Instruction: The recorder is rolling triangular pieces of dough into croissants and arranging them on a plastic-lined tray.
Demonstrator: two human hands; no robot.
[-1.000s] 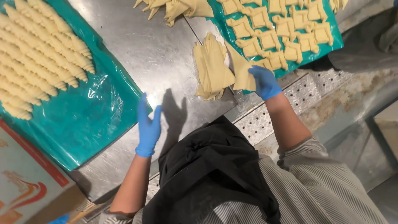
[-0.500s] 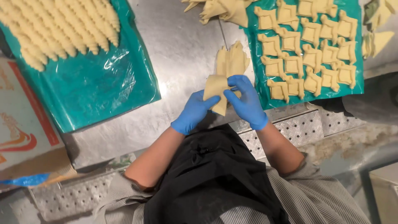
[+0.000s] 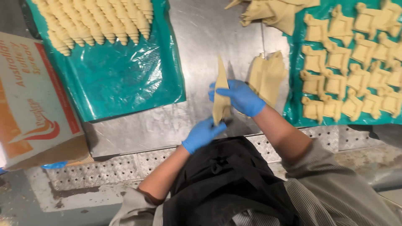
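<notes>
Both hands wear blue gloves and hold one long pale dough triangle (image 3: 220, 94) above the steel table (image 3: 201, 37). My left hand (image 3: 202, 134) grips its wide lower end. My right hand (image 3: 238, 97) pinches it higher up, and the narrow tip points away from me. A small stack of dough triangles (image 3: 268, 75) lies on the table just right of my right hand.
A teal sheet (image 3: 121, 79) at the left carries rows of rolled croissants (image 3: 96, 21). Another teal sheet (image 3: 293, 104) at the right holds several folded dough pieces (image 3: 351, 62). More loose dough (image 3: 272, 12) lies at the far edge. A cardboard box (image 3: 33, 100) stands at the left.
My left hand came in from the left to join the right. Together they lifted one dough triangle off the stack and stretched it lengthwise.
</notes>
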